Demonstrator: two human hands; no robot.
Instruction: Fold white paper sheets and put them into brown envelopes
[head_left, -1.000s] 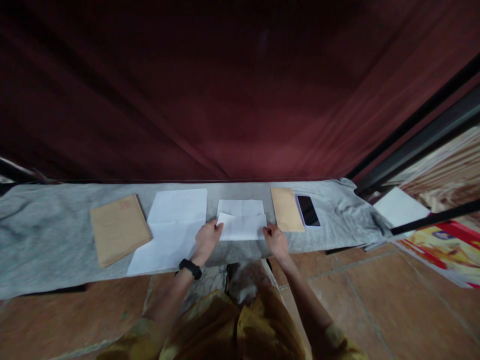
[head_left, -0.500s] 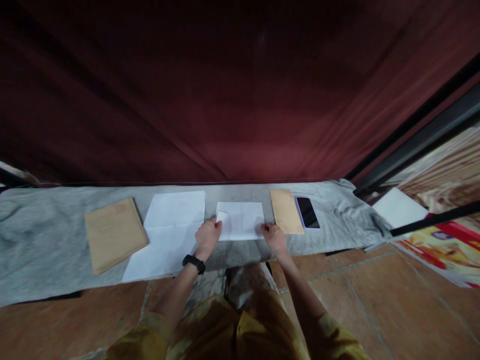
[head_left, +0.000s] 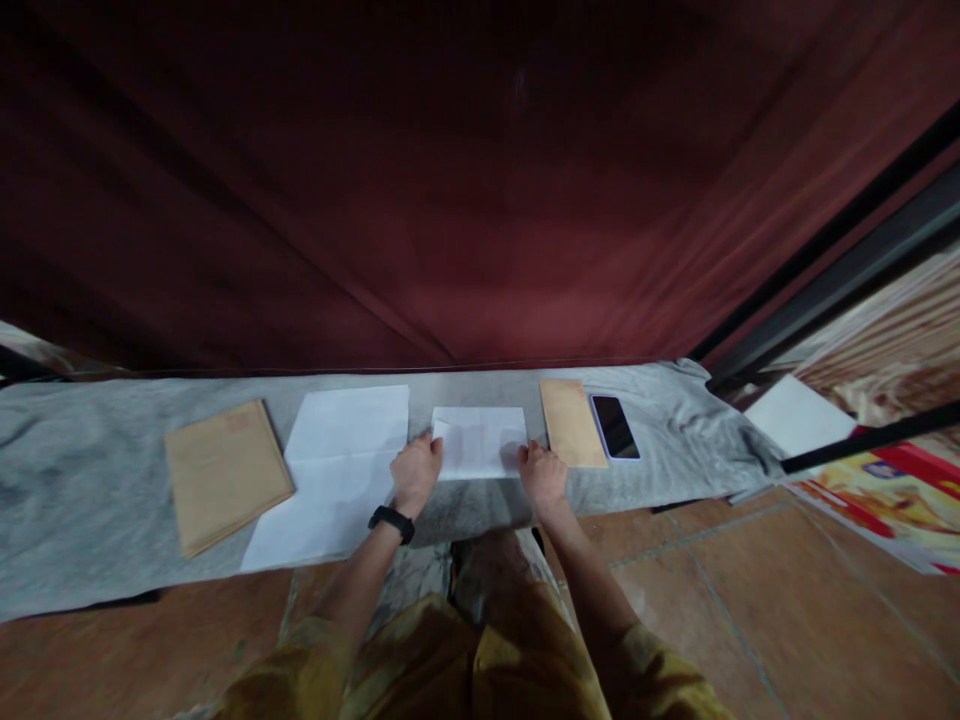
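In the head view, we pinch the folded white paper (head_left: 484,445) between our left hand (head_left: 417,472) at its left edge and our right hand (head_left: 543,474) at its right. Just beside our right hand lies a tan envelope (head_left: 574,422); left of our left hand, white sheets (head_left: 341,470).

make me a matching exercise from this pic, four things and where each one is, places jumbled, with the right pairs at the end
Things
1. small sheet
2. phone
3. black band
4. brown envelopes

Places
A. on the left wrist
B. farthest left on the grey cloth
C. between the left hand and the right hand
D. right of the tan envelope

Pairs: 1-C, 2-D, 3-A, 4-B
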